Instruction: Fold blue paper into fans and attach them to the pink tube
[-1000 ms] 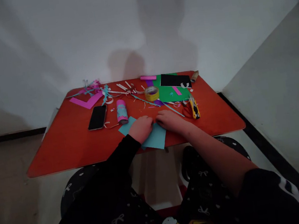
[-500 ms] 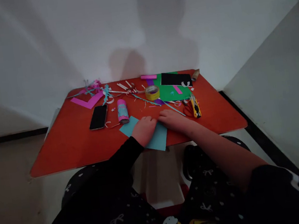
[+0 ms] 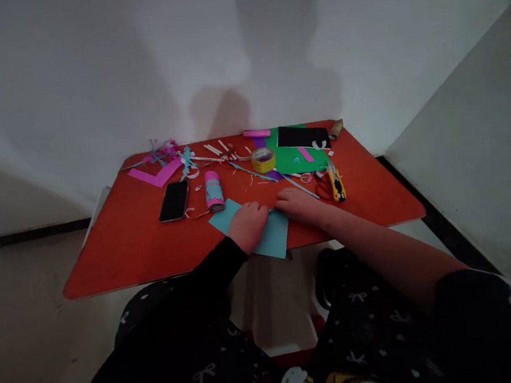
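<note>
A sheet of light blue paper (image 3: 272,235) lies at the near edge of the orange-red table (image 3: 106,266), and part of it overhangs that edge. My left hand (image 3: 249,226) presses down on its middle, hiding part of the sheet. My right hand (image 3: 299,206) lies to the right, its fingertips on the sheet's upper right edge. Between the fingertips of my two hands is a narrow gap. A pink-and-blue paper-wrapped tube (image 3: 213,190) stands just beyond my left hand.
A black smartphone (image 3: 173,201), yellow tape roll (image 3: 263,160), yellow utility knife (image 3: 337,183), red-handled scissors (image 3: 323,189), green paper (image 3: 298,159), black paper (image 3: 303,137) and magenta paper (image 3: 155,176) lie among paper scraps. White walls stand behind and right.
The table has shifted slightly right and up in the view as my head moved. My hands stay on the blue paper, with no clear change in their hold.
</note>
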{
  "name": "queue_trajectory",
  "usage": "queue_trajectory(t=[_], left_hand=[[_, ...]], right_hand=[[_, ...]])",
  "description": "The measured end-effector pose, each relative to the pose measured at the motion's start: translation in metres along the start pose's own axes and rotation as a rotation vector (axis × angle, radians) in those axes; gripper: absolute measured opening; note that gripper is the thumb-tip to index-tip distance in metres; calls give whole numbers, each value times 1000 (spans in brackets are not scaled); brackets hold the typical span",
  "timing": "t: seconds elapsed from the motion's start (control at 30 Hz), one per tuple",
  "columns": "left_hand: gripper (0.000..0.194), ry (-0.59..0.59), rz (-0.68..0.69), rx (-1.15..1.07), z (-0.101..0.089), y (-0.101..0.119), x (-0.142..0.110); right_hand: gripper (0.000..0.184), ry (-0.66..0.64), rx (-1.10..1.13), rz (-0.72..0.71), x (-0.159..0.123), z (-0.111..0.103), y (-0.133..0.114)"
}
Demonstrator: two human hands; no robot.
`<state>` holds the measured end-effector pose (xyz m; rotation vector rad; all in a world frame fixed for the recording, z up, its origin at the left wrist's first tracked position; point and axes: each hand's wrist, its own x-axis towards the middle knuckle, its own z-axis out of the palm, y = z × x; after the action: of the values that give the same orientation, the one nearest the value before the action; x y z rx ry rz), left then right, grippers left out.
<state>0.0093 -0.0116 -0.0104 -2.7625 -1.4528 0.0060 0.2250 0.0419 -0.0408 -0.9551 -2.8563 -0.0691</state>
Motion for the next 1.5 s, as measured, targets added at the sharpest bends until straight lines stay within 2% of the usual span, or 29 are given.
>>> queue_trajectory(t=[0.3,0.57,0.77,0.97,1.17,1.3,1.5], left_hand=[[24,-12,38,44,-1,8,-6],[26,-24,29,28,3,14,-16],[27,-37,0,3,2,17,-24],[34,-29,-14,-39,1,18,-29],[39,-5,-22,-84,6,15,-33],[46,48,23,-116,11,13,-37],[47,85,-11,-115,13,13,-40]], right_hand=[[26,-6,-14,-46,-6,1,6],[30,-46,-53,-27,-15,-10,-9],[40,-103,-94,84,-28,-17,-38],[49,-134,-53,190,-39,-14,-59],[51,-140,5,257,-45,-15,-64],[53,-133,30,311,-38,-16,-64],[51,-160,-3,335,-28,-15,-67]])
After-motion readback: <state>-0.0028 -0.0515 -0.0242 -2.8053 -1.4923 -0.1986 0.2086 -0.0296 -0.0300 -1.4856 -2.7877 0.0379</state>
